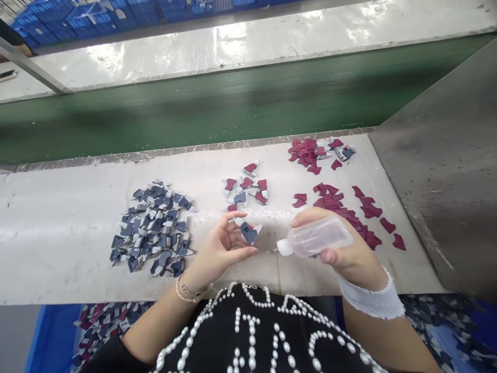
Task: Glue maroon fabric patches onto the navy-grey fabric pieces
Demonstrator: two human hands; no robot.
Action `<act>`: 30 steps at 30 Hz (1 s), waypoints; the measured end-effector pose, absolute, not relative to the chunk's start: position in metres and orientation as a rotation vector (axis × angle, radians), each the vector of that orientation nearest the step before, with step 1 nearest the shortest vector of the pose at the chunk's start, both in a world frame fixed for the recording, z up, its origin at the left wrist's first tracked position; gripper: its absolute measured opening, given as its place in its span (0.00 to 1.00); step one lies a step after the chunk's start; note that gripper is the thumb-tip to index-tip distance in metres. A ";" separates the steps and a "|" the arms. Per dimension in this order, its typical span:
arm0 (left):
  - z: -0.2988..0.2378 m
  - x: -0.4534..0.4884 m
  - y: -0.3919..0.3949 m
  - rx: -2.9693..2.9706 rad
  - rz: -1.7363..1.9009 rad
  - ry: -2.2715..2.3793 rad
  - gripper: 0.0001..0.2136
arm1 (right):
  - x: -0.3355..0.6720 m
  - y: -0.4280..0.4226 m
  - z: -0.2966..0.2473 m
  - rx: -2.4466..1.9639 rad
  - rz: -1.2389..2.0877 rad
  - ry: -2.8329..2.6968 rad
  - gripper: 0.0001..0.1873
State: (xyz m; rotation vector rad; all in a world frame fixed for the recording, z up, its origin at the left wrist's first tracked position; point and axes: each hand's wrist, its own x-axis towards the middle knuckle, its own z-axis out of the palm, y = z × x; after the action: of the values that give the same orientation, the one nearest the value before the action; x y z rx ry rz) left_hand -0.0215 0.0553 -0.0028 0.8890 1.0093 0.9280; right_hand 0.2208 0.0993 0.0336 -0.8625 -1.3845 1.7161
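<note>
My left hand (227,241) holds a small grey-and-white plastic part (248,233) between its fingers, the dark grey face turned up. Closed around a translucent squeeze bottle (322,235) is my right hand (353,254). The bottle lies tilted, its white nozzle pointing left toward the part, with a gap between them. Just beyond my left hand sit several assembled parts (246,183), most with a maroon piece on top. A pile of grey-and-white parts (151,228) spreads to the left. Loose maroon pieces (337,204) lie beyond and partly behind my right hand.
Another maroon heap (305,151) lies at the table's far right. Behind the white table (58,233) runs a green conveyor belt (174,114). A metal panel (446,155) bounds the right side. Below the front edge, a blue bin (54,336) holds parts. Blue crates (97,18) stand at the back.
</note>
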 end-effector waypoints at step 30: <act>0.019 -0.012 0.043 1.460 0.890 1.222 0.27 | 0.181 0.072 0.077 -1.071 0.885 -1.986 0.10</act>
State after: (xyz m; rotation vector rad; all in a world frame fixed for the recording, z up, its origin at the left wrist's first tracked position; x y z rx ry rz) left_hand -0.0119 0.0425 0.0194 1.4598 1.2218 0.8903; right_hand 0.1811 0.0720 0.0766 -1.0707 -1.9859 0.8853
